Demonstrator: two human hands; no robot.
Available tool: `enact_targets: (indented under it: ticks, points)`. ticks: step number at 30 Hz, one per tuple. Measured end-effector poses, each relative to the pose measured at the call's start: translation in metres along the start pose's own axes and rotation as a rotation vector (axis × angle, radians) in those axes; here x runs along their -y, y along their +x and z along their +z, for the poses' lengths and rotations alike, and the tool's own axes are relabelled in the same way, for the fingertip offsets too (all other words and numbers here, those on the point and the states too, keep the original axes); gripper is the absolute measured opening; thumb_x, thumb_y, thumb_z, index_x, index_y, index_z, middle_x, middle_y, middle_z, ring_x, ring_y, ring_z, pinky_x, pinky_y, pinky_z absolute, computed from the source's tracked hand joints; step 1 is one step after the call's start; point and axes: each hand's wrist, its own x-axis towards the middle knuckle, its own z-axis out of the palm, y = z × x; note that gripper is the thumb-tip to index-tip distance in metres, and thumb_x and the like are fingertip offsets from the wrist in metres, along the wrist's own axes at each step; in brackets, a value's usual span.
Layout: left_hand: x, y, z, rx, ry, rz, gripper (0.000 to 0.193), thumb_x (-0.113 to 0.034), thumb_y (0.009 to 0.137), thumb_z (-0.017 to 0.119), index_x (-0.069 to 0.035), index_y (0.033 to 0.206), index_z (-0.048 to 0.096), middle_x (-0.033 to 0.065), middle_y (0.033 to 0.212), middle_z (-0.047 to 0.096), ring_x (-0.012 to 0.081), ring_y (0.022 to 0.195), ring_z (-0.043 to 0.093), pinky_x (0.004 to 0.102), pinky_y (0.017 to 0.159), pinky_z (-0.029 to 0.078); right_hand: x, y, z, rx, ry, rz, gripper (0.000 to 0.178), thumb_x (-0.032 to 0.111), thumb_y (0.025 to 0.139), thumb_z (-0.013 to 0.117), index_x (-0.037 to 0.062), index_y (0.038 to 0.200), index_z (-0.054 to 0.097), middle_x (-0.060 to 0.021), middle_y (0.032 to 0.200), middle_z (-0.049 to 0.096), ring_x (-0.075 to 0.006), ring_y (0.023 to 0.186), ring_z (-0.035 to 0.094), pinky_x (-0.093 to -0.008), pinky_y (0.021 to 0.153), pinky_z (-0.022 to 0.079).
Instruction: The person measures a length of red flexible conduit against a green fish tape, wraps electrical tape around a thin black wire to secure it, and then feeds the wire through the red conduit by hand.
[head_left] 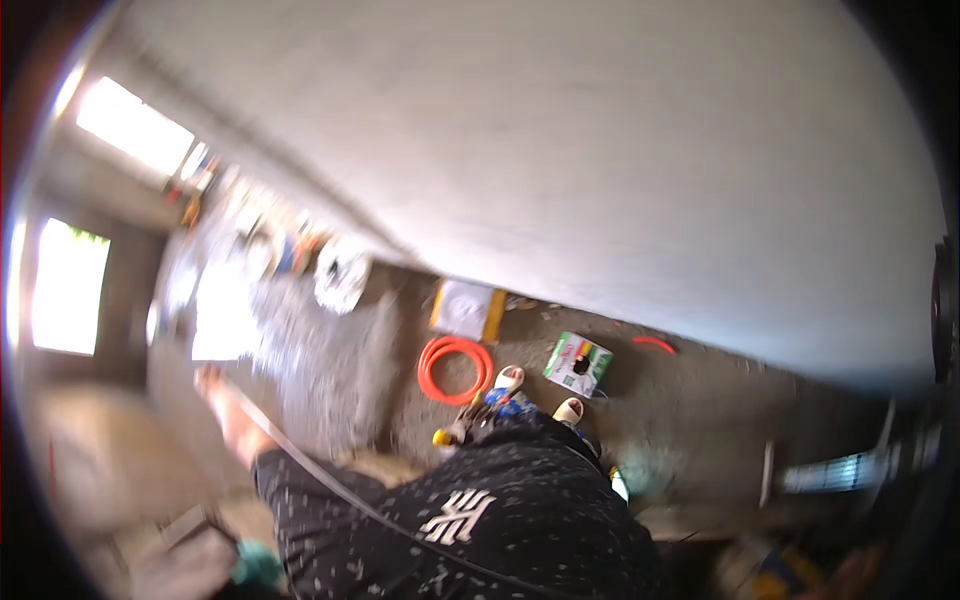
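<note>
My left hand [212, 382] is stretched out to the left, blurred, with its fingers closed around a thin pale cable [320, 474]. From that hand the cable runs down across the front of my dark speckled shirt to the lower edge. My right hand does not show clearly anywhere. On the floor ahead of my feet lies an orange coil of tubing [430, 372]. Right of it sits a green and white box [565, 362] with a dark hole in its face.
A large pale wall [620, 150] rises ahead. Along its foot are a white sheet with yellow edges [465, 308], a short red tube piece [655, 344] and a whitish wrapped coil [342, 285]. Bright window openings [72, 285] are at far left. My sandalled feet [568, 411] stand near the box.
</note>
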Motion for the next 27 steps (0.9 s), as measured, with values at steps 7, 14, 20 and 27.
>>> enact_targets:
  ticks: [7,14,20,27]
  points:
    - [0.148,-0.086,0.135,0.137,0.525,-0.234,0.021,-0.012,0.09,0.047,-0.001,0.103,0.06,0.0141,0.096,0.062,0.027,0.083,0.06,0.0429,0.074,0.05,0.067,0.039,-0.072,0.054,-0.074,-0.005,0.025,0.017,0.09,0.051,-0.0015,0.078,0.063,-0.0206,0.08,0.066,-0.036,0.075,0.067,-0.0428,0.067,0.056]
    - [0.196,-0.159,0.188,0.339,0.719,-0.382,0.023,-0.011,0.09,0.048,-0.001,0.107,0.059,0.0142,0.1,0.063,0.0252,0.085,0.061,0.0405,0.074,0.052,0.119,0.099,0.016,0.031,0.157,0.073,0.034,0.031,0.089,0.058,0.0024,0.072,0.053,-0.0109,0.067,0.053,-0.0247,0.054,0.057,-0.0324,0.046,0.043]
    - [0.176,-0.152,0.181,0.371,0.738,-0.388,0.024,-0.01,0.091,0.048,0.0,0.111,0.058,0.0143,0.103,0.063,0.0237,0.087,0.062,0.0384,0.075,0.052,0.151,0.097,0.077,0.102,0.374,0.119,0.044,0.031,0.087,0.064,0.004,0.06,0.042,-0.0069,0.056,0.048,-0.021,0.047,0.051,-0.0347,0.041,0.039]
    - [0.12,-0.119,0.127,0.344,0.727,-0.338,0.026,-0.009,0.091,0.049,0.0,0.115,0.058,0.0145,0.107,0.064,0.0219,0.09,0.064,0.0359,0.076,0.053,0.244,0.13,0.18,0.383,0.747,0.347,0.032,0.023,0.086,0.065,0.0047,0.064,0.05,-0.014,0.054,0.052,-0.0327,0.051,0.056,-0.0419,0.046,0.042]
